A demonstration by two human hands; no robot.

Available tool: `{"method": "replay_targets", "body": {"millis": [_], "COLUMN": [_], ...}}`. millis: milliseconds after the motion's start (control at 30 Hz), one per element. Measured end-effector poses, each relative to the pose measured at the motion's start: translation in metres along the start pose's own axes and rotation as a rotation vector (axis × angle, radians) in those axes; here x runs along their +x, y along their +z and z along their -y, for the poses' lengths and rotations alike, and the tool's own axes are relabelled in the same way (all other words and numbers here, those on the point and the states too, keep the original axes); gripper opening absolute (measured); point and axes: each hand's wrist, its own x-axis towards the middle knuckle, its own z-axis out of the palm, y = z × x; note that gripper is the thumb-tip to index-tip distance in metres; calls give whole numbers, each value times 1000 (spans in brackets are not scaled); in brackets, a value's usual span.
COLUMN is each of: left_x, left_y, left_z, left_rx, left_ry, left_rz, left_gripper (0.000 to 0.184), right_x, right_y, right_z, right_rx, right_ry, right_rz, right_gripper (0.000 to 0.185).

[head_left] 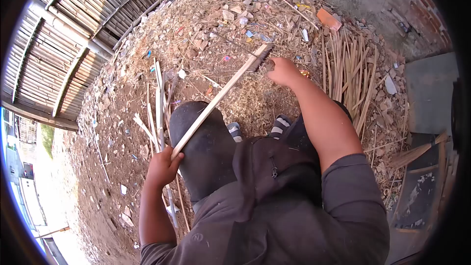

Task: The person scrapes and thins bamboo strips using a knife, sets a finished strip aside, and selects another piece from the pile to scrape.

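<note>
In my left hand (165, 168) I grip the near end of a long, pale, split-bamboo strip (221, 96), which slants away across the dark-trousered left knee (196, 118); I can't tell whether it touches. My right hand (284, 72) is curled around a small, dark, blade-like tool (261, 60) set against the strip's far end, its full shape hard to make out. Left of the knee I see slender, pale sticks (159, 100) on the littered brown ground (105, 167); farther right lies a spread of dry, tan strips (346, 66).
</note>
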Motion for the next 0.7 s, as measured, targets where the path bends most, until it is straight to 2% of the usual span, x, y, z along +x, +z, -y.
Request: {"method": "replay_targets", "body": {"millis": [100,200,300,333,433,467,700], "left_x": [-1,-1,-1,-1,-8,-8,-14], "left_y": [-4,-2,-4,-9,-17,-15,-8], "left_z": [-2,-2,-5,-9,-13,-9,-7], "left_rx": [7,-5,-64,-26,35,18,40], "left_ry": [-21,-16,-35,-18,-3,-7,16], "left_rz": [8,25,41,46,32,16,-51], "left_gripper": [39,40,42,42,43,43,37], "right_x": [3,-13,-3,0,10,12,6], "right_y": [-1,1,13,14,7,6,-1], "right_z": [-3,22,3,0,-8,-11,-12], "right_rx": [-57,-189,-157,-79,-58,-11,47], "right_ry": [-4,-184,-155,-32,116,140,136], "right_rz": [-81,29,-21,-31,-35,-49,-132], "right_gripper": [29,28,26,30,36,43,52]}}
